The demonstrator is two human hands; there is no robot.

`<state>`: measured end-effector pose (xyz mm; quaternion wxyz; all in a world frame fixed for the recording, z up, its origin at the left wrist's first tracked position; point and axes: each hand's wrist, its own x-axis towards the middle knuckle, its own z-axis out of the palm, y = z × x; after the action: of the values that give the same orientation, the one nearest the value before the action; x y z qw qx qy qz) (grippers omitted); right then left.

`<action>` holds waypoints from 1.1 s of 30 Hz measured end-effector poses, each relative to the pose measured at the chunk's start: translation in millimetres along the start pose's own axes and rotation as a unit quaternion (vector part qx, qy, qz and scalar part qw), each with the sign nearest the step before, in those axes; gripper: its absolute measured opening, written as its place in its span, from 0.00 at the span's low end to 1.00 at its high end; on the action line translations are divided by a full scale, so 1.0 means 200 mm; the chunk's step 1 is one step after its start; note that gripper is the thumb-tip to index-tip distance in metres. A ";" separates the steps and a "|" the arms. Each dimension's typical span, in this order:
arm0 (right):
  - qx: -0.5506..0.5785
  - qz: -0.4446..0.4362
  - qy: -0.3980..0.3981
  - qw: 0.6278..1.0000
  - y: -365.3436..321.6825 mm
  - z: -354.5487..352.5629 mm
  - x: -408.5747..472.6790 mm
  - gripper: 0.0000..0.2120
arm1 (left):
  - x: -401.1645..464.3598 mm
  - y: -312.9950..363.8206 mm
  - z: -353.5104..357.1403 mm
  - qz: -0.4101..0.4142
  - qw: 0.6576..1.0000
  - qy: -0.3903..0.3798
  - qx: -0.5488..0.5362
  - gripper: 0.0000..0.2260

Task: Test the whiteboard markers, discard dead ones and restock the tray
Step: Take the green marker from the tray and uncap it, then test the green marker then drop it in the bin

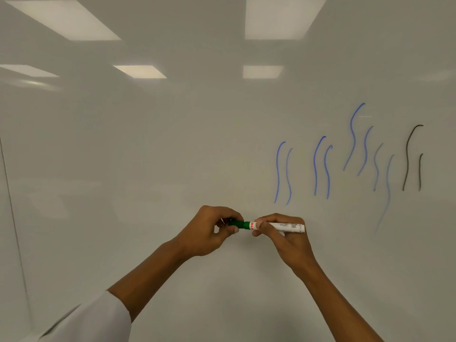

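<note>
Left hand (217, 230) grips green cap (238, 223); right hand (283, 233) holds marker (283, 227).

You see dim, even light; ceiling panels glare softly on the whiteboard (172, 144), edges bowed, slightly soft.

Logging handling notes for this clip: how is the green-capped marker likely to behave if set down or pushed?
The marker looks like a stiff, round plastic barrel, so it would probably roll. Fingertips of the right hand and left hand hold it, suggesting it is light. Its green cap probably pulls off.
</note>
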<state>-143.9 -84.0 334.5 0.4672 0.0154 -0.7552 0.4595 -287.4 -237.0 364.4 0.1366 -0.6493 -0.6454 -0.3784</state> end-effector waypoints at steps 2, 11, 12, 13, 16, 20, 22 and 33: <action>0.033 0.014 -0.027 0.999 -0.01 -0.02 0.00 0.10 | -0.02 0.02 0.00 -0.001 1.000 -0.023 -0.004 0.07; 0.105 0.048 -0.103 0.988 -0.01 -0.05 -0.04 0.06 | -0.10 0.09 0.01 -0.061 0.995 -0.045 -0.067 0.06; 0.113 0.050 -0.101 0.987 0.00 -0.04 -0.04 0.07 | -0.11 0.09 0.02 -0.055 0.997 -0.031 -0.052 0.06; 0.122 0.053 -0.096 0.986 0.01 -0.03 -0.05 0.07 | -0.12 0.10 0.02 -0.049 0.998 -0.016 -0.043 0.07; 0.136 0.063 -0.097 0.984 0.02 0.00 -0.06 0.08 | -0.15 0.12 0.05 -0.043 0.998 0.004 -0.034 0.07; 0.142 0.084 -0.115 0.980 0.04 0.06 -0.05 0.08 | -0.22 0.12 0.08 -0.061 0.997 0.047 -0.010 0.08; 0.153 0.094 -0.116 0.977 0.05 0.10 -0.05 0.09 | -0.25 0.11 0.07 -0.067 0.996 0.064 0.018 0.08; 0.138 0.206 -0.166 0.955 0.22 0.43 -0.27 0.07 | -0.53 -0.12 -0.02 -0.150 0.982 -0.107 0.049 0.05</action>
<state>-193.4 -142.2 253.3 0.2243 -0.0001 -0.7384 0.6360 -298.7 -314.8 289.9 0.0402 -0.5744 -0.7640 -0.2911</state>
